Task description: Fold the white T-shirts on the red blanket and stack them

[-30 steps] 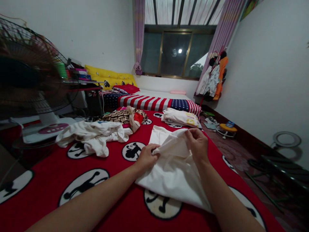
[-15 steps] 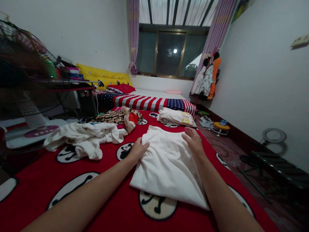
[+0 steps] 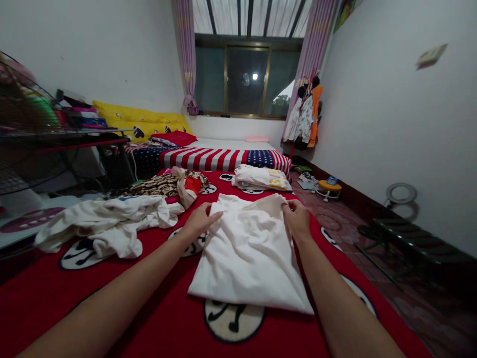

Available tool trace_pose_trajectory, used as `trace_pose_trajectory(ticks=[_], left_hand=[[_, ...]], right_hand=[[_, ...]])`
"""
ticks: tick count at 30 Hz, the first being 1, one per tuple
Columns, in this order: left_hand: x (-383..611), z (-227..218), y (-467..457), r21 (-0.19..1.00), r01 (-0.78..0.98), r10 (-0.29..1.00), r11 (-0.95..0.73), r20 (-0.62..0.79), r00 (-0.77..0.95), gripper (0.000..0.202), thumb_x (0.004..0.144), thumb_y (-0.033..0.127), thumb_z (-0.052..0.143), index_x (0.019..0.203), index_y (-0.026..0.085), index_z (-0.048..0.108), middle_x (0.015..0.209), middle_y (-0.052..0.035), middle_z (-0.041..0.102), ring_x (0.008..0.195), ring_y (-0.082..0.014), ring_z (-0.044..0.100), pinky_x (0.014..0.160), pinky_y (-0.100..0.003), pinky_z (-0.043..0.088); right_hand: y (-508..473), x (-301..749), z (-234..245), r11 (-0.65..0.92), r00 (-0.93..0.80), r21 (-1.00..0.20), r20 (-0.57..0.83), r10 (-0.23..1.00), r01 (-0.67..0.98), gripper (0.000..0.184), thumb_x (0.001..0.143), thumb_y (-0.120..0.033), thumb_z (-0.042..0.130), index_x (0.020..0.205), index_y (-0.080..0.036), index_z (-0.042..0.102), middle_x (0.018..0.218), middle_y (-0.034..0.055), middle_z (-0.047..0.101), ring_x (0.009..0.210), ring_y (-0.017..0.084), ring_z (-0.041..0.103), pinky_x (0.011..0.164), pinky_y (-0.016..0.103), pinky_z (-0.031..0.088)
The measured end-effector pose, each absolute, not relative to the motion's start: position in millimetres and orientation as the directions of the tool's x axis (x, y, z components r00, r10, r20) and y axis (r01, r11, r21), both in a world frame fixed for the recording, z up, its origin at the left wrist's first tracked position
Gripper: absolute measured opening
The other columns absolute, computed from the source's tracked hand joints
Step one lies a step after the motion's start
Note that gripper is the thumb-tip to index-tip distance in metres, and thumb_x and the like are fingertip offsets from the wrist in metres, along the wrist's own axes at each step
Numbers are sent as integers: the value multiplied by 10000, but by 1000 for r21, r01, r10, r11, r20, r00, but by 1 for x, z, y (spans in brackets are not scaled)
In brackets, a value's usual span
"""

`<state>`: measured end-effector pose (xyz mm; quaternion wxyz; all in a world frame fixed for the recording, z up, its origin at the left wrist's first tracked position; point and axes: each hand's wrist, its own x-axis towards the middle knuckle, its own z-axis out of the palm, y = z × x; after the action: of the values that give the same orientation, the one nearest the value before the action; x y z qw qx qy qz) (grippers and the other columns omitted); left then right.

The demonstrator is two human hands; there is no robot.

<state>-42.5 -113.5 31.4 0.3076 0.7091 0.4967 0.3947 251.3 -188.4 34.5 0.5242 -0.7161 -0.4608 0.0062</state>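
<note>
A white shirt [image 3: 249,263], folded to a rough rectangle and lightly wrinkled, lies before me on the red bedspread [image 3: 149,303]. At its upper left edge is my left hand [image 3: 200,220], thumb over the cloth and fingers partly hidden at the side. My right hand [image 3: 298,220] pinches the upper right corner, which is slightly raised. Beyond the shirt lies a stack of folded clothes [image 3: 261,177], white with yellow print on top. Left of my left hand is a crumpled white garment [image 3: 112,221].
Brown patterned clothes [image 3: 154,184] lie heaped behind the crumpled garment. A fan [image 3: 22,144] stands at the left edge. A bed with a striped cover [image 3: 208,158] is under the window. To the right, a dark bench [image 3: 421,241] and a yellow stool [image 3: 330,186] stand on the floor.
My right hand has gone from spread fingers on the shirt to a pinch at its upper right corner. My left hand stays at the left edge. The view has turned slightly right.
</note>
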Motion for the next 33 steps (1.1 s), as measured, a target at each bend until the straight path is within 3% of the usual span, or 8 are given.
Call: trace_pose_trajectory(ticks=[3,7,12,16,20,26,30,33], left_hand=[[-29,43,-106,660,581,862,-476,479,163,505,735,317,669,1197,123,602,1078,-140,671,985,-273,630,893,-378,471],[10,54,-115,634,442,772,-635,503,388,360,794,220,605,1145,154,659,1159,-120,671,1057,-255,619,940,-363,459],[53,64,-131,548,404,680,-732,552,483,640,666,347,779,1256,166,610,1281,-143,611,1206,-328,530,1017,-421,384],[61,71,-129,684,302,726,-664,493,479,315,766,434,650,827,134,724,825,-75,707,829,-239,641,744,-304,447],[52,77,-120,861,133,806,-492,392,444,406,760,520,585,639,133,616,562,11,535,543,-121,477,525,-228,318],[38,88,-118,937,-23,866,-347,330,375,363,669,500,659,638,149,571,547,38,469,513,-97,411,499,-217,286],[46,100,-121,917,-89,860,-389,396,322,375,656,501,701,671,137,615,581,32,514,521,-87,414,506,-214,302],[60,110,-120,890,-141,820,-434,455,347,393,652,511,723,670,129,631,618,17,566,550,-92,460,539,-215,343]], right_hand=[[-190,251,42,31,644,-784,531,550,620,359,820,-414,440,972,-143,620,901,116,683,773,211,614,701,304,459],[-190,245,45,295,656,-797,602,455,527,305,771,-372,496,933,-133,592,887,113,662,791,210,616,722,303,469],[-193,230,51,444,590,-770,637,496,458,250,776,-363,563,911,-153,589,830,70,650,737,185,604,650,273,461],[-194,221,58,500,496,-773,634,593,389,246,770,-352,605,931,-167,592,865,58,658,738,167,607,656,264,469],[-188,229,53,398,537,-857,515,668,327,344,733,-430,622,955,-170,584,999,95,664,866,204,626,742,314,482],[-186,238,47,218,472,-947,308,826,236,549,674,-701,595,691,-154,637,741,96,677,676,214,632,630,326,478],[-197,223,58,225,145,-952,258,955,209,609,692,-759,558,731,-164,682,753,63,696,712,218,646,641,307,488],[-202,212,63,177,-59,-976,171,983,130,448,699,-607,684,812,-173,702,794,37,717,741,226,663,649,297,502]])
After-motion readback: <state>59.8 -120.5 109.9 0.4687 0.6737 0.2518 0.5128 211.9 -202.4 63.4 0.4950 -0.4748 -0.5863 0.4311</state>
